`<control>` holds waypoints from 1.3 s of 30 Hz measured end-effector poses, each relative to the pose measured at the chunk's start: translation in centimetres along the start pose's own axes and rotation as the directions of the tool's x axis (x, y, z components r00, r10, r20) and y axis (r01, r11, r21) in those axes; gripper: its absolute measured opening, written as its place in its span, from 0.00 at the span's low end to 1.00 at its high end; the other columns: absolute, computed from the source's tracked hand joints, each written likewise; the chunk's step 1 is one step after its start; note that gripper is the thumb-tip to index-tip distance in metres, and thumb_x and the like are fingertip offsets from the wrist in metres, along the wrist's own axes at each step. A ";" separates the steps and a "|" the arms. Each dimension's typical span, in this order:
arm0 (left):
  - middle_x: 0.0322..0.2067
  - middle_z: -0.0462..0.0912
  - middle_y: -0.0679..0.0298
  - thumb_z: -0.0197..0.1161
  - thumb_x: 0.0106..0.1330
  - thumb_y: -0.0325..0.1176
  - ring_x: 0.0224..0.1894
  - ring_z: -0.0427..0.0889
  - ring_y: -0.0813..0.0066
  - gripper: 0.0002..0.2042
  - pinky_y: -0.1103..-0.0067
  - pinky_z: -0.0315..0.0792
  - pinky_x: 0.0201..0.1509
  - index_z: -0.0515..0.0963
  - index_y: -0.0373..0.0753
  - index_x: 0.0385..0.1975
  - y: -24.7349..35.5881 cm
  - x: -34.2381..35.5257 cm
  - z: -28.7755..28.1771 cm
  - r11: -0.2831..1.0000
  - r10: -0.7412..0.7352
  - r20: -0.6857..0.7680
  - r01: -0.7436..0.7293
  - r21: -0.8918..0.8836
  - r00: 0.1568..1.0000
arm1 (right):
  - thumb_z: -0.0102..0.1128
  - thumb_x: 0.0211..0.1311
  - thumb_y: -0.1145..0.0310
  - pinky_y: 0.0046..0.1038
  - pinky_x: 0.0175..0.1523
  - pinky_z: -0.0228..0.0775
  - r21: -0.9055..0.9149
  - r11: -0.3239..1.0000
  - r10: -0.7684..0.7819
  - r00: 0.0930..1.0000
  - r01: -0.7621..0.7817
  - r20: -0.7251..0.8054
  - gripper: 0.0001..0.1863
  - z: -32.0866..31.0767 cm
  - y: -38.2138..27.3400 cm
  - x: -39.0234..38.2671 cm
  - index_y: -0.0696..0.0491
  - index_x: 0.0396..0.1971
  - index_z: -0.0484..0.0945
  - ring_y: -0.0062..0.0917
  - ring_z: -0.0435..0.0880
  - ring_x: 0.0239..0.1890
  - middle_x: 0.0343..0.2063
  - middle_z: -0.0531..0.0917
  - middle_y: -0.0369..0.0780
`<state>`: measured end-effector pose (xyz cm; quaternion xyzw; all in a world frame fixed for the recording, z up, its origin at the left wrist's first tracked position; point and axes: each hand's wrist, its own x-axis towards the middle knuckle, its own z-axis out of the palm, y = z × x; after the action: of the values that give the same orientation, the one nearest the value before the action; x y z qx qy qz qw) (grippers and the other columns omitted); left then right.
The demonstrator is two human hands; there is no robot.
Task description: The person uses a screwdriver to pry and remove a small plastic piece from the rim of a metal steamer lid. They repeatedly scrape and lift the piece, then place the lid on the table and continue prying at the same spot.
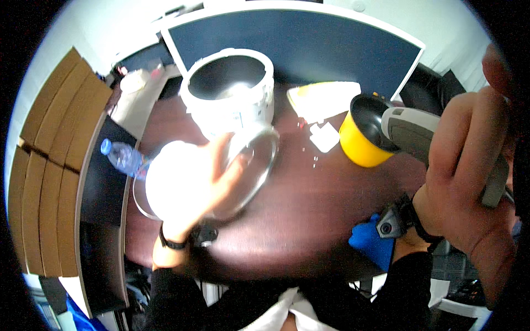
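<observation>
My left hand (212,187), blurred by motion, grips a white round piece with a shiny metal disc (254,165), probably a lid, over the table's left half. My right hand (464,160), close to the camera, has its fingers wrapped round a grey handle-like tool (411,129); its far end overlaps the yellow pot (361,146) with dark interior in the view. Behind my left hand stands a white cooker body (226,113), open at the top. A clear bottle with blue cap (124,160) lies or leans left of the white piece.
A dark divider (292,41) borders the wooden table (298,215) at the back; cardboard boxes (52,209) stand left. A pale packet (323,94), white paper (324,138) and small bits lie mid-table. A blue cloth (370,248) is beside my right wrist, which wears a small camera.
</observation>
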<state>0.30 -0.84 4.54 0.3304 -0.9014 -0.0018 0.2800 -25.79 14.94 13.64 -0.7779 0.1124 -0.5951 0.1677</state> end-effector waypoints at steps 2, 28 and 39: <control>0.20 0.79 0.57 0.60 0.59 0.46 0.21 0.79 0.64 0.18 0.72 0.71 0.27 0.76 0.43 0.45 0.1 0.5 -0.8 0.987 0.064 0.075 -0.074 0.143 0.995 | 0.49 0.57 0.38 0.16 0.16 0.62 -0.006 0.999 -0.035 0.999 0.035 0.004 0.36 -0.3 -0.4 -0.1 0.55 0.53 0.61 0.14 0.69 0.13 0.24 0.72 0.35; 0.22 0.80 0.55 0.59 0.59 0.33 0.22 0.77 0.72 0.16 0.77 0.68 0.27 0.72 0.31 0.45 -1.9 0.1 1.2 0.951 -0.043 0.106 0.074 -0.301 0.993 | 0.39 0.63 0.37 0.16 0.16 0.62 0.073 0.997 0.028 0.999 -0.025 -0.042 0.30 2.3 2.6 1.3 0.51 0.45 0.67 0.14 0.69 0.14 0.25 0.70 0.32; 0.25 0.82 0.57 0.58 0.61 0.31 0.26 0.80 0.74 0.14 0.80 0.70 0.31 0.73 0.30 0.44 -1.5 0.9 0.7 0.881 -0.055 0.188 0.136 -0.453 0.981 | 0.34 0.72 0.52 0.16 0.17 0.62 0.396 0.503 0.864 0.450 -0.768 -0.225 0.22 7.4 11.2 -5.8 0.51 0.23 0.65 0.13 0.67 0.13 0.15 0.66 0.31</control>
<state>0.28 -2.65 4.17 0.2966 -0.8779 -0.2589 0.2727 -19.89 7.78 2.37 -0.4617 0.4343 -0.5908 0.4992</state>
